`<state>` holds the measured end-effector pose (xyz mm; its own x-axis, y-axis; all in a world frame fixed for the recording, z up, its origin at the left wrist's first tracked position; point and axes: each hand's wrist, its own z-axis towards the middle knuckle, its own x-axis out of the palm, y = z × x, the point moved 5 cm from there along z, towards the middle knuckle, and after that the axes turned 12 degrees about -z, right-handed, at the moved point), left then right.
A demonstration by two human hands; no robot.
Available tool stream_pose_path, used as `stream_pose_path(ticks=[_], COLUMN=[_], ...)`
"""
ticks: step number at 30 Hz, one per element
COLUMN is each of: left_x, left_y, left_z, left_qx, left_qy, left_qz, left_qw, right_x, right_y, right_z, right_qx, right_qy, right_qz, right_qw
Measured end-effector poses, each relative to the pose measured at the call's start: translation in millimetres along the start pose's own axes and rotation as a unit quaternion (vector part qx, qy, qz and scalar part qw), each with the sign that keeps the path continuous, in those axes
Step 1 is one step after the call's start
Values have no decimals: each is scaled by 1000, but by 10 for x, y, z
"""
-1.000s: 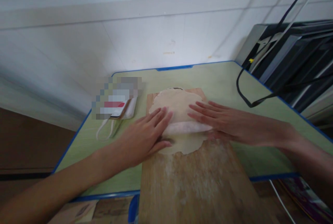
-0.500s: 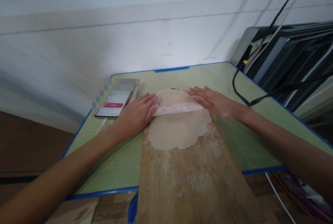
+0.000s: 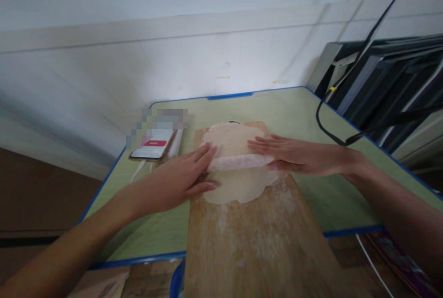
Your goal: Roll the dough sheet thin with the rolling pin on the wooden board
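Note:
A pale pink rolling pin (image 3: 238,162) lies across a thin, uneven sheet of dough (image 3: 238,187). The dough rests on a floured wooden board (image 3: 242,242). My left hand (image 3: 180,178) is over the pin's left end, its fingers stretched forward and its thumb spread apart on the near side. At the other end, my right hand (image 3: 294,154) lies flat with its fingers extended and pointing inward over the pin. Both hands touch the pin without their fingers wrapping round it. The pin's two ends are hidden under the hands.
Left of the board, a phone (image 3: 154,143) leans on a white object with a cable. The board sits on a green table (image 3: 287,104) with a blue edge, against a white wall (image 3: 194,62). A dark strap (image 3: 321,120) hangs at the right, near stacked dark panels (image 3: 387,76).
The rolling pin has rolled toward me over the dough, and both hands have moved nearer with it. My left thumb has spread away from the fingers. The view has shifted slightly.

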<state>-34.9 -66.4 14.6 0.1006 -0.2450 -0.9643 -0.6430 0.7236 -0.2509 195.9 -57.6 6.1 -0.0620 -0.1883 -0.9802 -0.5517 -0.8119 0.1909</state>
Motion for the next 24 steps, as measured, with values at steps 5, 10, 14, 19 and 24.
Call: stream_pose_path(ticks=[5,10,14,19,24], left_x=[26,-12,-20,25,53], left_y=[169,303,252,-3,-61], left_z=[209,344,295,84,95], left_qx=[-31,-49,-36,9,16], left_qy=[-56,-65,-42,27,-25], left_qz=[8,5,-4,6,18], left_qw=[998,997,998,1000,999], right_x=[14,51,49,-1,7], right_y=[-227,-451,-412,-54,-41], right_z=[132,213,191,86,124], right_qx=[126,193,136,-3,40], right_qy=[-103,-91,-27,1,-44], right_qz=[-57,-15,7,-5,-8], right_qw=[985,977,990,1000,998])
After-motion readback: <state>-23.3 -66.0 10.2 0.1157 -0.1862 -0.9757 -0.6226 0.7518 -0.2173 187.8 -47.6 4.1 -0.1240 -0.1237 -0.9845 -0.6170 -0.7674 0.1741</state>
